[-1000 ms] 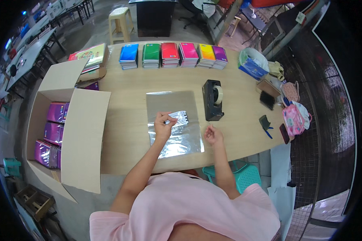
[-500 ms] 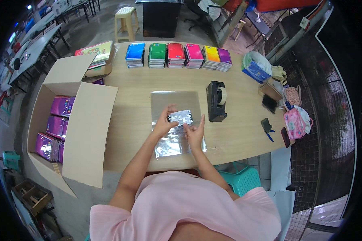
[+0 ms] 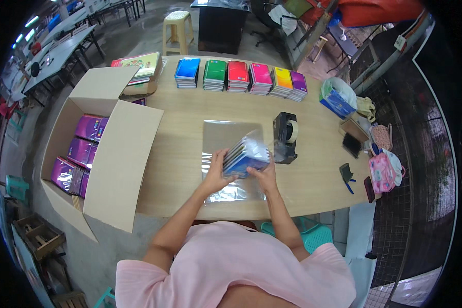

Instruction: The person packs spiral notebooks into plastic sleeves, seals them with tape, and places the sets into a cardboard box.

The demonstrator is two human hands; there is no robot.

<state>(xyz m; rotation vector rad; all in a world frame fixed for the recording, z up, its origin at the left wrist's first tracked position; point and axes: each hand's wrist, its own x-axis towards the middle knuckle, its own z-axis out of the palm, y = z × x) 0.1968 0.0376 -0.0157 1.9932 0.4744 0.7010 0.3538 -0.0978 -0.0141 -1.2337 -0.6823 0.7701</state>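
Note:
A stack of spiral notebooks (image 3: 243, 160) with a blue cover facing me is tilted up between my two hands, in a loose transparent plastic wrapper. My left hand (image 3: 216, 173) grips its left side, the thumb along the lower edge. On the right side my right hand (image 3: 264, 177) holds it, thumb pressed on the front. Beneath, flat transparent plastic bags (image 3: 210, 134) lie on the table (image 3: 174, 154). Just right of the bundle stands a black tape dispenser (image 3: 284, 154); a flap of the wrapper reaches toward it.
Stacks of notebooks in several colours (image 3: 237, 77) line the far edge. At left an open carton (image 3: 120, 164) holds wrapped purple notebooks (image 3: 82, 151). To the right lie a black brush (image 3: 351, 145), a blue-handled cutter (image 3: 348, 179), a phone (image 3: 369, 189) and a pink bag (image 3: 384, 172).
The bundle has been turned from its spiral edge to show the blue cover, and its wrapper end now stands loose. Both hands have shifted to grip its sides. The whole view has moved slightly.

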